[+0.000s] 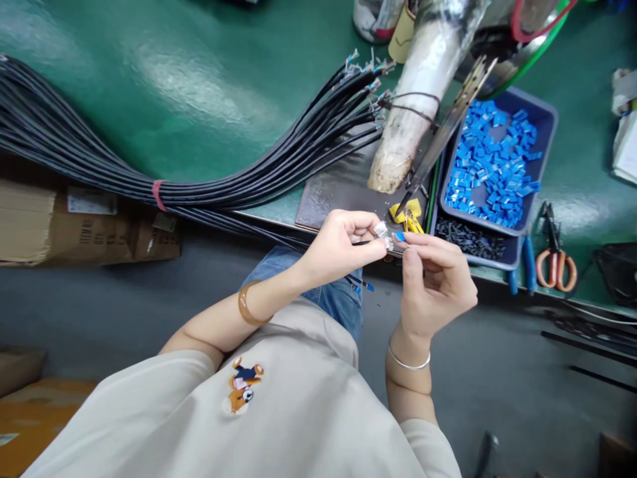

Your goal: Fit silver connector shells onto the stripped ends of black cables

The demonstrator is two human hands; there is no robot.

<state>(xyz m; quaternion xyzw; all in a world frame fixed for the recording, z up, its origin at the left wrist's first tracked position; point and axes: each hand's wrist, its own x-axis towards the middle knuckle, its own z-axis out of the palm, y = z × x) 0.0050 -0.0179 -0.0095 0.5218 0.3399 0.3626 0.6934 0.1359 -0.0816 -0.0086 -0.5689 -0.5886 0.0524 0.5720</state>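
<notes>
My left hand (344, 244) is closed in a pinch around the end of a black cable (365, 243), with whitish wire ends showing past the fingertips. Thumb and forefinger of my right hand (434, 275) pinch a small blue connector piece (399, 236), held close to those wire ends. Whether the wires touch the blue piece I cannot tell. Just beyond my fingers lies a yellow-handled tool (412, 217). A thick bundle of black cables (223, 189), tied with a red band (158, 194), runs across the green bench from the left, its stripped ends fanned out.
A grey bin (549, 133) of blue pieces stands on a bin of small black parts (470, 240). Orange-handled scissors (557, 269) and blue-handled pliers (528, 264) lie right of them. A wrapped white post (415, 93) with a metal strip overhangs the dark mat (331, 192).
</notes>
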